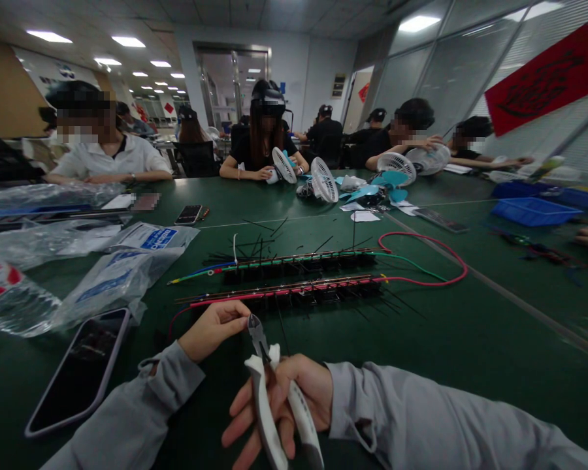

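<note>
My right hand holds white-handled cutters, handle ends cut off below, fingers loosely spread around them, tips right at my left hand, whose grip I can't tell, any pinched bit too small to see, red-wired strip just beyond, dark underside unclear.

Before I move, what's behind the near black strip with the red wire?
A second black strip with a green wire, then thin black strands scattered on the table. The near strip hides whatever sits low against its far side.
</note>
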The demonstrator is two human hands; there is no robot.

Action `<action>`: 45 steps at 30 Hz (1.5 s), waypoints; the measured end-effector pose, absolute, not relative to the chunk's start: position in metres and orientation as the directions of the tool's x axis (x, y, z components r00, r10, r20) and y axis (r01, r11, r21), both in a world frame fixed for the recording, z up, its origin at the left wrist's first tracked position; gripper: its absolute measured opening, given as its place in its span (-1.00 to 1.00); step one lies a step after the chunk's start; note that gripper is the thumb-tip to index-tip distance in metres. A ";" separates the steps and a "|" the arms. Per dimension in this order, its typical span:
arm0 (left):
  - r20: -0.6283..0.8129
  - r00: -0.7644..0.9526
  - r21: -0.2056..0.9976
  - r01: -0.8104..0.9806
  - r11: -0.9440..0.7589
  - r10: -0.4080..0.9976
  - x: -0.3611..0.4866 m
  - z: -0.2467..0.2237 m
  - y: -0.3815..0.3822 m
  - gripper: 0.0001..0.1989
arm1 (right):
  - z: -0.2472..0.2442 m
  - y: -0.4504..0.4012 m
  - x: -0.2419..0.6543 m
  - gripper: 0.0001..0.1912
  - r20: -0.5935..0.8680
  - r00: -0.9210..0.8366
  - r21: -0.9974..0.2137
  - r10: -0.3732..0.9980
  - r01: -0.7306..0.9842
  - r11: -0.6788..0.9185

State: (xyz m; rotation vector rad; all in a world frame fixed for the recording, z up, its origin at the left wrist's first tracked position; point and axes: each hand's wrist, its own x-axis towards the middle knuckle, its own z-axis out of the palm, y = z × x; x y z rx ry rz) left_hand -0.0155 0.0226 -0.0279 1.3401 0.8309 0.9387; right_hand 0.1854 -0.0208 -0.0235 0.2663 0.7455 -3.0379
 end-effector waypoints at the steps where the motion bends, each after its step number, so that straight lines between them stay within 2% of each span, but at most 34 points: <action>1: 0.032 0.411 0.997 -0.071 -0.003 0.911 -0.016 -0.028 0.023 -0.80 | -0.023 -0.020 0.186 -0.43 -0.166 -0.986 -0.469 0.028 0.054 -0.882; 8: 0.045 0.397 0.999 -0.045 -0.030 0.917 -0.017 -0.033 0.024 -0.79 | -0.016 -0.016 0.185 -0.35 -0.186 -0.983 -0.485 -0.009 0.099 -0.869; 15: 0.057 0.408 0.997 -0.062 -0.035 0.911 -0.017 -0.034 0.024 -0.79 | -0.015 -0.024 0.184 -0.35 -0.209 -0.972 -0.476 0.109 0.004 -0.879; 29: 0.054 0.442 0.999 -0.028 -0.046 0.895 -0.015 -0.028 0.021 -0.78 | -0.014 -0.017 0.184 -0.31 -0.198 -0.979 -0.528 0.041 0.071 -0.846; 37: 0.035 0.458 0.999 -0.044 -0.016 0.888 -0.015 -0.025 0.021 -0.80 | -0.014 -0.013 0.186 -0.30 -0.186 -0.982 -0.470 -0.013 0.101 -0.877; 45: 0.041 0.483 0.999 -0.035 -0.027 0.874 -0.016 -0.027 0.022 -0.80 | -0.019 -0.015 0.184 -0.34 -0.168 -0.986 -0.454 -0.009 0.085 -0.887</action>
